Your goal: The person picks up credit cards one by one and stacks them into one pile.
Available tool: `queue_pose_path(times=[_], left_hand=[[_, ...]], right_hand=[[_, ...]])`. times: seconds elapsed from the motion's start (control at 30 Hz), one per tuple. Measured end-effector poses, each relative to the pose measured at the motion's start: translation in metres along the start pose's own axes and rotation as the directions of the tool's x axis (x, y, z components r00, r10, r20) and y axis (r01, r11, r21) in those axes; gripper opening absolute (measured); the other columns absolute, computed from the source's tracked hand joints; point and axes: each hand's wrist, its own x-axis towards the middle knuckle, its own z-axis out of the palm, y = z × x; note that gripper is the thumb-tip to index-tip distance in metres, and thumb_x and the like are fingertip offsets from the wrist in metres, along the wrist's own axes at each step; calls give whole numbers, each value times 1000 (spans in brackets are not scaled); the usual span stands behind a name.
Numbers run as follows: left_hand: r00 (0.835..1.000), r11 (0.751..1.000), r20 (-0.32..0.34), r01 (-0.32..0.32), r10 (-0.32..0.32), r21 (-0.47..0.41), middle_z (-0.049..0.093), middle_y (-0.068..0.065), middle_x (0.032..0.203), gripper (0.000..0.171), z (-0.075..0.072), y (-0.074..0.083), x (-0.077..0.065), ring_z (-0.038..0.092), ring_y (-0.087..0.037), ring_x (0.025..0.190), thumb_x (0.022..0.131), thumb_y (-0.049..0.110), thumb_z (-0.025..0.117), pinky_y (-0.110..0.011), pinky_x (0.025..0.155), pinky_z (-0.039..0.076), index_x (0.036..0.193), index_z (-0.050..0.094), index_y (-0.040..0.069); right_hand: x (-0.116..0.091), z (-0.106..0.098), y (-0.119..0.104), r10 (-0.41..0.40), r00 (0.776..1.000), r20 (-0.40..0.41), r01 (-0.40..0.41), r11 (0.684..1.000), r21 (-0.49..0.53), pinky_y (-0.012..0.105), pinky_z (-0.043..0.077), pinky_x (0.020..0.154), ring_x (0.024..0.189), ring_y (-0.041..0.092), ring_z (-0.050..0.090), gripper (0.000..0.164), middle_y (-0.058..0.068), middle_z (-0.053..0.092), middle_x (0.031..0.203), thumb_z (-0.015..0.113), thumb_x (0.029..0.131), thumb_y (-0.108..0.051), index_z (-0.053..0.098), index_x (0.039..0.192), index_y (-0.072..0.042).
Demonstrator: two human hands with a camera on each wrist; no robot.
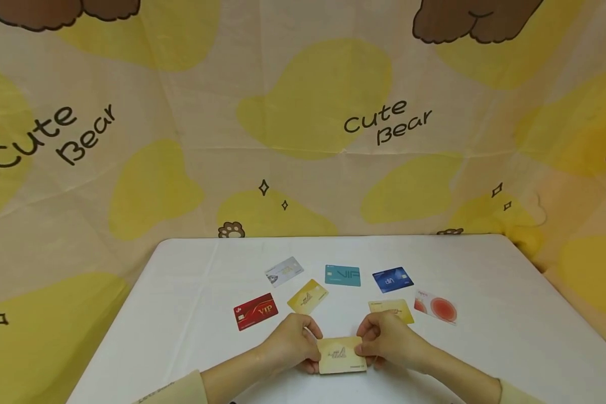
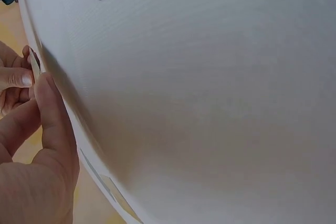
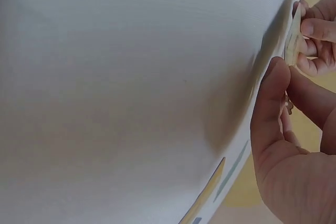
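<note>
Both hands hold one pale gold card (image 1: pixel 341 356) between them, low in the head view near the front of the table. My left hand (image 1: pixel 294 342) pinches its left edge, and my right hand (image 1: pixel 390 343) pinches the right edge. In the left wrist view the left thumb and fingers (image 2: pixel 52 119) close on the card seen nearly edge-on. From the right wrist, the card (image 3: pixel 293 40) appears as a thin slanted strip between the two hands. Just beyond the right hand, a yellow card (image 1: pixel 395 307) lies partly hidden by it.
On the white table (image 1: pixel 192 359) several cards lie spread in an arc: red (image 1: pixel 255 311), silver (image 1: pixel 284 271), gold (image 1: pixel 308 296), teal (image 1: pixel 342 275), blue (image 1: pixel 393 279) and white with red circles (image 1: pixel 436 307). A patterned cloth (image 1: pixel 303 179) hangs behind the table.
</note>
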Motion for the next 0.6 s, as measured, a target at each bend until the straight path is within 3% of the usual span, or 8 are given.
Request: queue_pose_path(times=[0.3,0.6], left_hand=[[999,999,-9,34,-34,17,68,-15,70,22,4,-4,2,64,-14,51,81,-15,71,-22,51,57,95,61,-1],[999,998,-32,5,-3,60,66,-14,68,21,5,-2,3,60,-13,49,81,-17,71,-23,51,57,92,62,-1]], right_hand=[[1,4,3,31,1000,-2,-31,999,-27,24,56,53,60,15,62,22,6,63,75,85,84,-1,65,94,-2],[1,5,3,34,999,-4,-34,999,-39,24,55,53,59,15,61,22,6,63,73,85,84,-3,65,92,-3]])
